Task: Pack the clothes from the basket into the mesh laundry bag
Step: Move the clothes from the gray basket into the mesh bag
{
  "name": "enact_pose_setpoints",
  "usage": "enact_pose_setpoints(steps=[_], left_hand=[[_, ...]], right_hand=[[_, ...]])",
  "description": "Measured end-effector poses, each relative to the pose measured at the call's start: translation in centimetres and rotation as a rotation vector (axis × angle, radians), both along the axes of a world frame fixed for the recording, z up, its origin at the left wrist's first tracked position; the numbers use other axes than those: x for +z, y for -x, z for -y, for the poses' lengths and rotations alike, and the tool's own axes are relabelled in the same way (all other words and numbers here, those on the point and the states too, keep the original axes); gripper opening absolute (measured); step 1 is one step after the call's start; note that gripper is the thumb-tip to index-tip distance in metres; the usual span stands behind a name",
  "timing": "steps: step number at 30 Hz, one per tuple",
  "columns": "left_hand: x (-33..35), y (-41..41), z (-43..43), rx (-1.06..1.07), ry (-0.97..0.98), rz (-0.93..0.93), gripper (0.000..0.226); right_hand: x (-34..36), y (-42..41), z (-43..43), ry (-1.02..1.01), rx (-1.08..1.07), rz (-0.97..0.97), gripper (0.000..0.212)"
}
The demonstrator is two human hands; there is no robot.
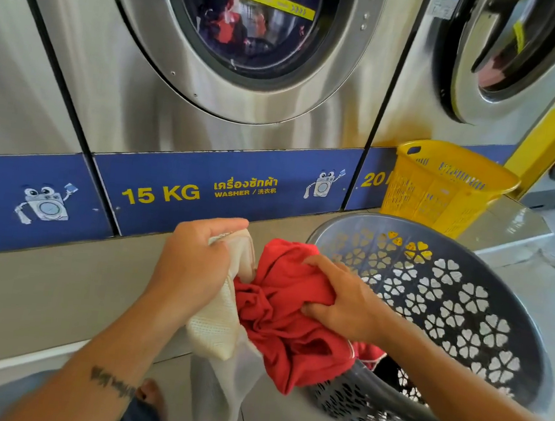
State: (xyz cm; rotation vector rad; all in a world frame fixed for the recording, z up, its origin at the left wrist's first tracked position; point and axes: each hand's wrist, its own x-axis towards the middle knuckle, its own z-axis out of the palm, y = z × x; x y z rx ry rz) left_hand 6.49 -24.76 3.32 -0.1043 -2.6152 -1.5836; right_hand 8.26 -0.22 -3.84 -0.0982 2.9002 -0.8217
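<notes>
My left hand (194,263) grips the rim of a cream mesh laundry bag (217,329), which hangs down toward the floor. My right hand (342,303) clutches a bunched red garment (280,311) right beside the bag's mouth. The garment trails over the rim of a dark grey basket (463,293) with flower-shaped holes. That basket stands tilted at the right. A little more red and dark cloth shows inside it under my right wrist.
Steel front-loading washers (250,40) stand close ahead, with a blue "15 KG" strip below. An empty yellow basket (439,187) sits on the raised step behind the grey one. Tiled floor lies at the right. My bare foot (152,397) shows below.
</notes>
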Motion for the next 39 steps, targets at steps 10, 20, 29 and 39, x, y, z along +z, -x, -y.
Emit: enact_pose_setpoints(steps=[10,20,29,39], left_hand=[[1.0,-0.7,-1.0,-0.056,-0.234,0.074,0.037],[1.0,-0.8,-0.4,-0.241,-0.146,0.051,0.050],[0.8,-0.1,1.1,-0.047,-0.200,0.036,0.039],[0.4,-0.4,0.8,-0.040,-0.180,0.029,0.043]], right_hand=[[3.5,-2.8,5.3,0.162,0.320,-0.359,0.049],[0.1,-1.1,8.5,-0.177,0.542,-0.100,0.061],[4.5,-3.9,5.3,-0.347,0.321,-0.065,0.091],[1.0,-3.4,4.2,-0.653,0.201,-0.226,0.042]])
